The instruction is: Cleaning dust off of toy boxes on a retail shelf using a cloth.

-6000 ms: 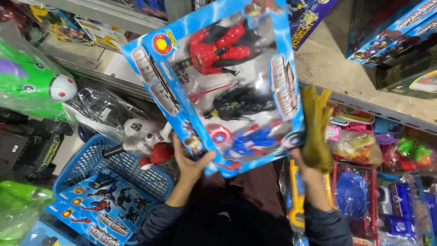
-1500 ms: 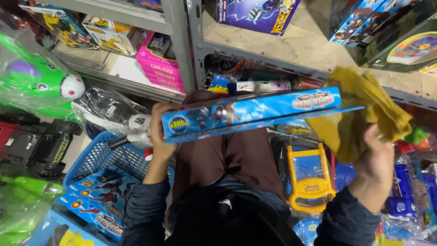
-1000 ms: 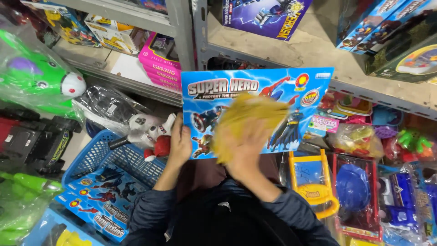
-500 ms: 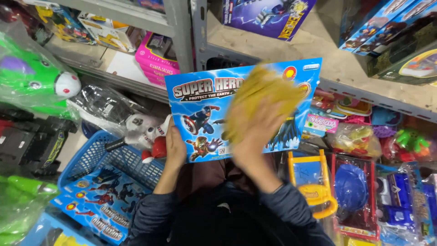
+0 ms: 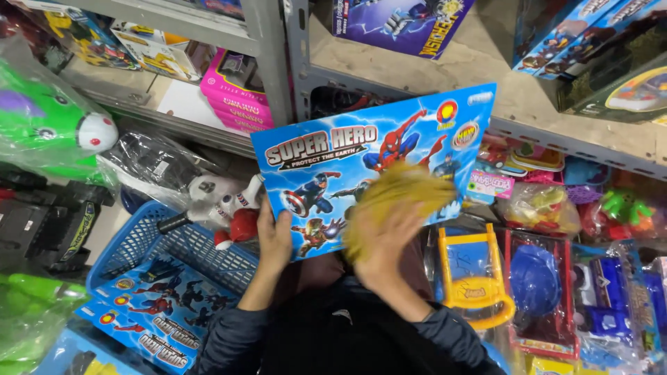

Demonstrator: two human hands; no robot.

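Flat blue cardboard toy box with cartoon hero artwork [image 5: 361,173]: held upright before grey metal shelving [image 5: 278,76], printed face toward camera. Left hand [image 5: 273,236]: gripping lower left edge, thumb on front, fingers behind and hidden. Right hand [image 5: 385,243]: pressing blurred yellow cloth [image 5: 396,198] against box front; finger spread cannot be told. Blue plastic mesh basket [image 5: 174,246] lower left, holding similar boxes.

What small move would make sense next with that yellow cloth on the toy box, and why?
Probably sweep the yellow cloth up toward the top right of the blue toy box. The right hand presses the cloth on the lower middle, and the left hand steadies the lower left edge.
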